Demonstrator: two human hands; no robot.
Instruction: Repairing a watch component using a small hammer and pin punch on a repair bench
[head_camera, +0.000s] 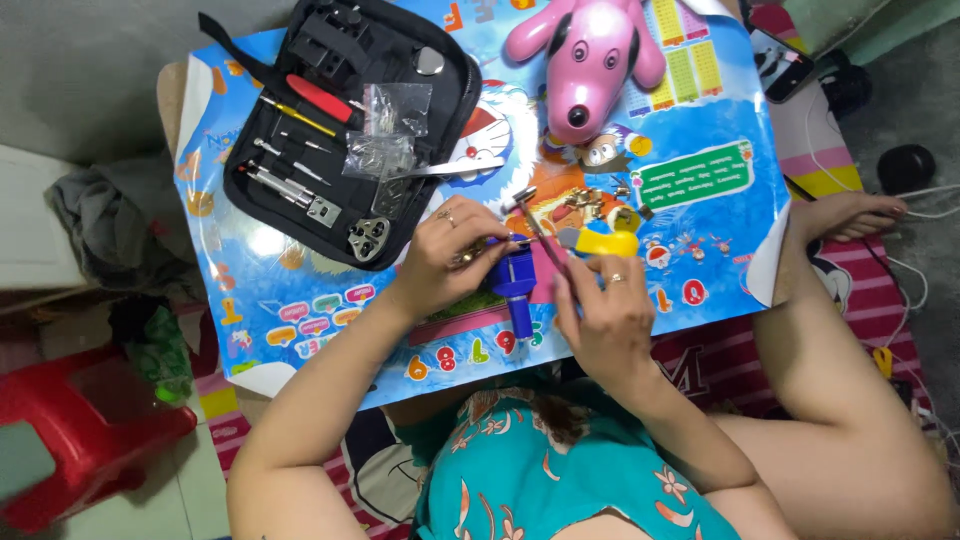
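On the low table's bright blue cartoon mat (300, 290), my left hand (450, 255) curls closed over a gold watch band (468, 256), pressing it against the top of the blue link-remover tool (516, 280). My right hand (605, 315) pinches the thin shaft of a small hammer (540, 232), fingers closed round it, its head raised just above the blue tool.

I judge the band light, stiff link by link but floppy along its length, and slippery polished metal; it seems best gripped flat by its edges close to the tool. The blue tool looks like hard plastic, light, easy to tip, so steadying its body makes sense.

Just beyond my hands sit loose gold links (585, 200) and a yellow holder block (605, 242). To the upper left lies an open black zip case (345, 120) with small clear plastic bags (385, 130) inside. A green rectangular label panel (705, 172) is printed on the mat at right, beside a pink toy dog (590, 55).
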